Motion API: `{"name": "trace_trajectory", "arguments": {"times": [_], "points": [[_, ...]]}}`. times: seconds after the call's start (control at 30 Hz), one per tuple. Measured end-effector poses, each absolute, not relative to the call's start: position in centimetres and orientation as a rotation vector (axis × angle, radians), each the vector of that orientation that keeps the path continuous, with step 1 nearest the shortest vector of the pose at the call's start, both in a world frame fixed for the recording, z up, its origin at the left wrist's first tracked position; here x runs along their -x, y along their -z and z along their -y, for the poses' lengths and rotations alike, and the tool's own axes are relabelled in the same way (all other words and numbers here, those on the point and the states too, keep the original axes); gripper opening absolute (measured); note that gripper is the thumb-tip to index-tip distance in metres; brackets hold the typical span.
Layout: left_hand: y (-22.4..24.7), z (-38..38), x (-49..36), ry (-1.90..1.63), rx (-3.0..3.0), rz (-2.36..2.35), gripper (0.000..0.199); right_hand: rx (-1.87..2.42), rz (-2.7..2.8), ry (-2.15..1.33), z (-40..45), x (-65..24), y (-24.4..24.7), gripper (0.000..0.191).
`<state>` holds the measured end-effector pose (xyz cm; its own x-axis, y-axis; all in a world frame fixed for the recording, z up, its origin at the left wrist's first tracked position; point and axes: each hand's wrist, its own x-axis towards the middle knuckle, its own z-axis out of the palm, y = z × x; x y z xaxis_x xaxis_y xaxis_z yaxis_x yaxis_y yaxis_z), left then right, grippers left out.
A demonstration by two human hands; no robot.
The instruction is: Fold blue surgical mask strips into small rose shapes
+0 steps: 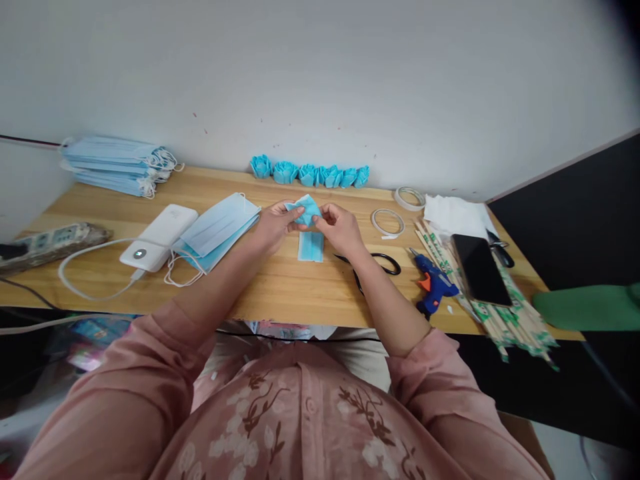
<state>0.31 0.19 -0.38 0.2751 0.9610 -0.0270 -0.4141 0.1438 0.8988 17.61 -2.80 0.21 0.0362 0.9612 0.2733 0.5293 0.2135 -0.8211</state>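
Between my two hands, above the middle of the table, is a small folded piece of blue face mask fabric (307,208). My left hand (278,220) pinches its left side, thumb on top. At its right edge my right hand (338,225) grips it between thumb and fingers. Just below lies a flat blue cut piece of mask (311,247) on the wood. Black-handled scissors (385,264) rest partly under my right forearm. A row of several blue fabric flowers (309,175) stands along the wall.
On the left are a mask stack (115,163), loose masks (220,227), a white power bank (160,237) with cable and a power strip (55,243). On the right lie tape rolls (388,223), a blue glue gun (434,281), a phone (481,268) and wrapped sticks (510,323).
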Motion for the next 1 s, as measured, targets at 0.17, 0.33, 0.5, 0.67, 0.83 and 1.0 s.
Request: {"name": "trace_trajectory", "arguments": {"times": [0.17, 0.33, 0.5, 0.67, 0.83, 1.0], "points": [[0.1, -0.1, 0.1, -1.107, -0.971, -0.724, 0.032, 1.445, 1.563, -0.555, 3.0, -17.5, -0.7, 0.014], [-0.3, -0.5, 0.3, -1.105, -0.836, -0.716, 0.025, 1.454, 1.565, -0.537, 3.0, -17.1, -0.8, 0.013], [-0.4, -1.1, 0.8, -1.186, -0.786, -0.698, 0.021, 1.467, 1.547, -0.521, 2.6, -17.9, -0.4, 0.015], [0.1, -0.9, 0.6, -1.205, -0.942, -0.721, 0.026, 1.27, 1.498, -0.643, 2.6, -18.1, -0.9, 0.032], [0.7, -0.4, -0.3, -1.159, -1.136, -0.767, 0.038, 1.293, 1.607, -0.594, 3.1, -17.0, -1.4, 0.031], [0.8, -0.5, -0.5, -1.082, -1.248, -0.803, 0.043, 1.374, 1.566, -0.516, 3.3, -17.0, -1.2, 0.025]]}}
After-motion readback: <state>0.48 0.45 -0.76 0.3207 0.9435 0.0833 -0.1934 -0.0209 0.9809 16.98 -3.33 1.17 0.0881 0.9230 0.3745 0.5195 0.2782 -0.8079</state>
